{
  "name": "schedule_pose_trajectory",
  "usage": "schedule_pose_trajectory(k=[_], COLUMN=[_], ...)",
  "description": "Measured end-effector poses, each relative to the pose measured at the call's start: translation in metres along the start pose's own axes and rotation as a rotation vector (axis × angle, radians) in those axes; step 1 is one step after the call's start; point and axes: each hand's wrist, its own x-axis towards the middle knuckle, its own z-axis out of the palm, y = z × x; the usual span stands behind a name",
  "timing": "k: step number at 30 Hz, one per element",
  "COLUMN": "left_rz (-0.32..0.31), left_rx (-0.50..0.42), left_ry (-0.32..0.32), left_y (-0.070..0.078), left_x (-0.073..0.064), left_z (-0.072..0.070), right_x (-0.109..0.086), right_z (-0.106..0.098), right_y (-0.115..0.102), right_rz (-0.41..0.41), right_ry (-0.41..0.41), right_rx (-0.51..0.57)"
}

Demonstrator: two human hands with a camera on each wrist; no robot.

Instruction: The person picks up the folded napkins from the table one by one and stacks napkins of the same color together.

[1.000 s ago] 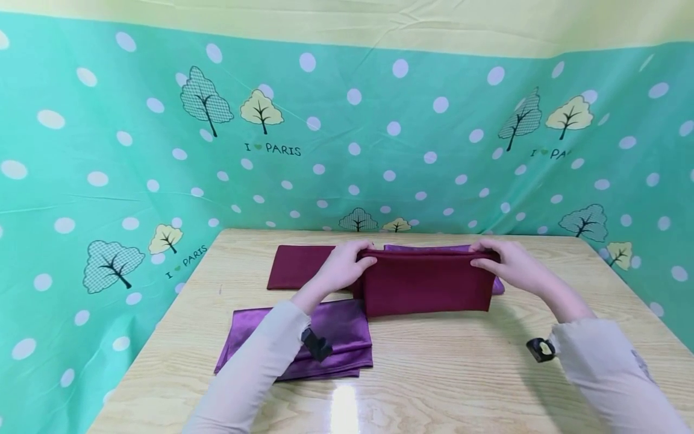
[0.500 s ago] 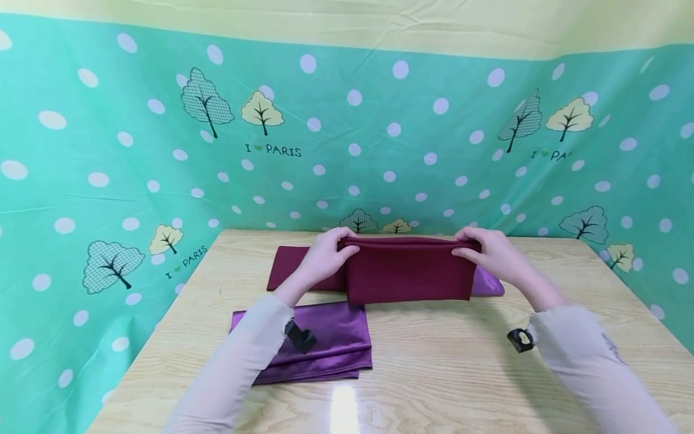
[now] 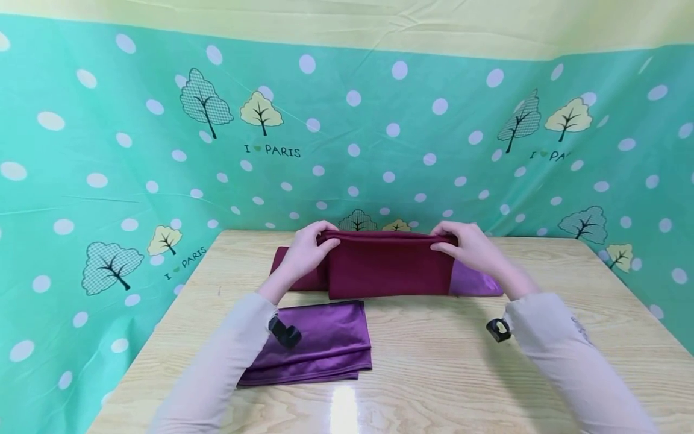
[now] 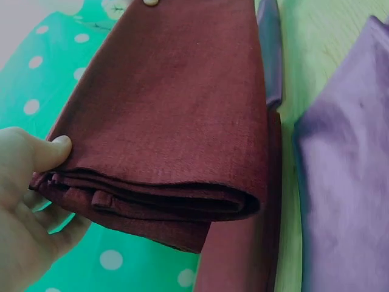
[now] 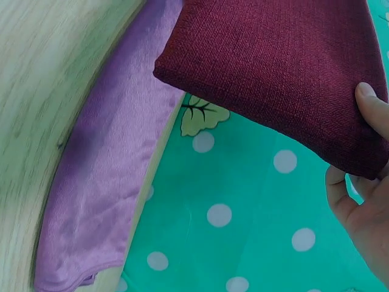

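Observation:
A folded maroon cloth (image 3: pixel 387 265) hangs upright between my hands over the back of the table. My left hand (image 3: pixel 305 248) pinches its upper left corner, thumb on the near face; the left wrist view shows the stacked fold layers at that end. My right hand (image 3: pixel 468 244) pinches the upper right corner, with the thumb (image 5: pixel 372 106) in front and fingers behind. Behind the hanging cloth lie another folded maroon cloth (image 3: pixel 279 259) at left and a folded purple satin cloth (image 3: pixel 474 282) at right, both partly hidden by it.
A second folded purple satin cloth (image 3: pixel 325 343) lies nearer on the wooden table (image 3: pixel 434 374), partly under my left forearm. A green dotted curtain (image 3: pixel 325 120) with tree prints stands right behind the table's back edge.
Both hands have carried the maroon cloth leftward and slightly back. It now covers more of the maroon cloth behind it and uncovers more of the rear purple one.

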Motion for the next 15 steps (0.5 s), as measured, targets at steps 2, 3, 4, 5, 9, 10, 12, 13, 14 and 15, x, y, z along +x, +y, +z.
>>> schedule_pose_trajectory(k=[2, 3, 4, 5, 9, 10, 12, 13, 14, 15], left_rz=[-0.005, -0.008, -0.009, -0.011, -0.006, -0.006, -0.013, -0.018, -0.023, -0.029], left_rx=[0.002, 0.006, 0.008, 0.014, 0.022, 0.023, 0.018, 0.018, 0.015, 0.011], left_ry=[0.001, 0.003, 0.006, 0.010, 0.041, 0.048, 0.056, 0.059, 0.060, 0.061], left_y=[-0.003, -0.005, -0.007, -0.009, -0.015, -0.016, -0.018, -0.019, -0.020, -0.021], left_x=[-0.001, -0.001, -0.001, -0.001, -0.001, -0.001, 0.000, 0.000, 0.000, 0.000], left_z=[-0.003, -0.004, -0.005, -0.006, -0.012, -0.014, -0.016, -0.017, -0.018, -0.019], right_x=[0.003, 0.005, 0.006, 0.007, 0.014, 0.015, 0.019, 0.020, 0.021, 0.022], right_z=[0.003, 0.005, 0.006, 0.008, 0.012, 0.013, 0.014, 0.015, 0.016, 0.016], right_y=[-0.002, -0.002, -0.003, -0.004, -0.008, -0.010, -0.012, -0.012, -0.013, -0.013], right_rz=[-0.001, 0.000, 0.001, 0.002, 0.001, -0.002, -0.012, -0.018, -0.024, -0.028], right_ry=[-0.016, -0.025, -0.034, -0.039, -0.041, -0.040, -0.037, -0.035, -0.033, -0.032], right_rx=[0.019, 0.027, 0.032, 0.040, 0.055, 0.057, 0.065, 0.066, 0.067, 0.068])
